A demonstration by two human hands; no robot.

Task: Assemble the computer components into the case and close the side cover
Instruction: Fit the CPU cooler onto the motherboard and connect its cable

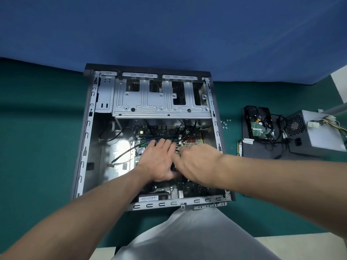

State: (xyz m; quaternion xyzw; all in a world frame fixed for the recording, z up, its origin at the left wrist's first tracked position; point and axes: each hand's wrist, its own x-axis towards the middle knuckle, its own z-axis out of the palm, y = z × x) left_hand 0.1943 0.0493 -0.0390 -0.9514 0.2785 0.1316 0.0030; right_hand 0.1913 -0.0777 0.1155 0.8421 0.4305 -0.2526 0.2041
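- The fingers (161,143) of the left hand (159,160) lie straight and close together, flat on the motherboard (165,129) with the tips at the long memory slots.
- The right hand (197,162) is motion-blurred just beside the left hand, over the middle of the board. I cannot tell whether its fingers are pinching anything.
- The case (88,128) lies on its side on the green table (37,128), its open side facing up.
- Inside the case, the motherboard fills the near right part.
- A bare metal drive cage (159,102) spans the far end of the case, and its bays hold nothing visible.
- A black cable (124,152) arcs from the board across the shiny bare floor at the left of the case. Near it, a small connector (110,165) lies loose on that floor.
- Outside the case, to the right, a hard drive (260,122) rests on a flat black panel (262,149) among tangled black leads.
- A grey power supply (319,136) sits just beside the drive, further right, with its wire bundle at its far side.
- A few small screws (225,123) lie on the table between the case and the panel.
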